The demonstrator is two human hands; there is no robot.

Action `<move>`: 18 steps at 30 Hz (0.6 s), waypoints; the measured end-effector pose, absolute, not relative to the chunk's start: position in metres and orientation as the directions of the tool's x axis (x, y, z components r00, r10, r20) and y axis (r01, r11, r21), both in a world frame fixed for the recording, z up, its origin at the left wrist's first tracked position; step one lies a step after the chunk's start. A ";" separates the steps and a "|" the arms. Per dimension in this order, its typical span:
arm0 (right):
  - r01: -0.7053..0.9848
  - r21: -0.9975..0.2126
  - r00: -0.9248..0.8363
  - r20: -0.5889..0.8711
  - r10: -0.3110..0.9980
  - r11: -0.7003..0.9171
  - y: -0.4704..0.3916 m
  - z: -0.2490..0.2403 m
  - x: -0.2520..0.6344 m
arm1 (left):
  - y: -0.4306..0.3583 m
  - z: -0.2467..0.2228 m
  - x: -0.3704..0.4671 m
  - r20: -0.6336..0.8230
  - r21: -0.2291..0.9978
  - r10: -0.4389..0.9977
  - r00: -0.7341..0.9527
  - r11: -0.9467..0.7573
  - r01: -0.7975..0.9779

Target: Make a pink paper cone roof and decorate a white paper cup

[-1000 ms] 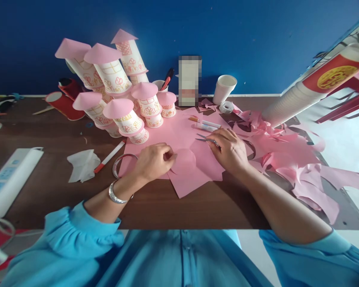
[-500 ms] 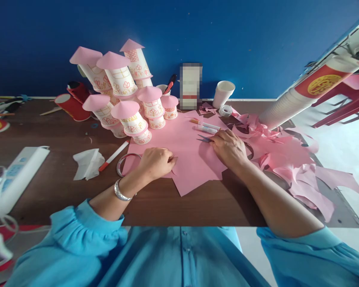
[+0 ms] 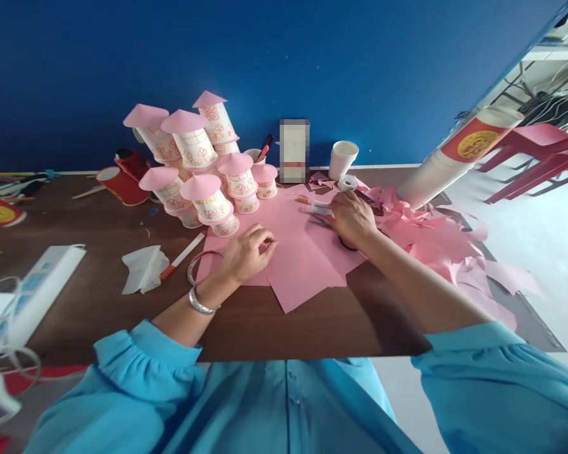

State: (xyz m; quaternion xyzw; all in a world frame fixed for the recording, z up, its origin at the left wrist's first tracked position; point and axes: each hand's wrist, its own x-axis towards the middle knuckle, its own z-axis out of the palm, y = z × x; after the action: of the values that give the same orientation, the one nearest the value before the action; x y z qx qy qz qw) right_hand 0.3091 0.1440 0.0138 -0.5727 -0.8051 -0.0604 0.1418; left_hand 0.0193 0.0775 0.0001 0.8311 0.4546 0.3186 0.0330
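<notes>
Pink paper sheets (image 3: 293, 252) lie on the brown table. Over their left part is my left hand (image 3: 252, 252), thumb and fingertips pressed together; whatever they hold, if anything, is too small to name. My right hand (image 3: 353, 217) reaches to the markers (image 3: 316, 207) on the paper, its fingers curled over their right ends and mostly hidden. Scissors (image 3: 319, 222) lie beneath that hand, blades pointing left. A roll of tape (image 3: 196, 268) rests by my left wrist. Paper-cup towers with pink cone roofs (image 3: 201, 188) stand behind my left hand.
Pink scraps (image 3: 435, 243) are heaped at the right, beside a leaning stack of cups (image 3: 435, 173). A white cup (image 3: 343, 159) and small tape roll (image 3: 347, 183) stand at the back. At left are a red-capped marker (image 3: 182, 255), crumpled tissue (image 3: 142, 269) and power strip (image 3: 42, 290).
My right hand has moved off the scissors' handles to the markers beyond them. The fingers of my left hand have lifted into a looser pinch. The camera view has shifted slightly.
</notes>
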 end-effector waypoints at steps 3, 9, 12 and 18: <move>0.913 -0.160 -0.301 0.356 0.885 0.375 0.137 0.022 0.304 | 0.078 0.000 0.019 0.587 0.391 0.735 0.339 -0.624 0.676; 0.511 -0.722 -0.397 0.283 0.873 0.467 0.101 0.023 0.286 | 0.078 0.005 0.021 0.614 0.584 0.743 0.267 -0.655 0.478; 0.403 -0.836 -0.432 0.185 0.883 0.373 0.092 0.016 0.279 | 0.074 0.009 0.024 0.603 0.577 0.729 0.322 -0.678 0.454; 0.283 -0.900 -0.412 0.198 0.889 0.332 0.087 0.011 0.276 | 0.065 0.015 0.028 0.561 0.643 0.748 0.355 -0.663 0.383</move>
State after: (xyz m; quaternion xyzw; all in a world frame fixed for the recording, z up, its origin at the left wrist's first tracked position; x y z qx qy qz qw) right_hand 0.2762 0.0868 0.0114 -0.4016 -0.7302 0.4157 0.3644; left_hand 0.0283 0.0655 0.0151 0.7970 0.3549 0.4433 0.2057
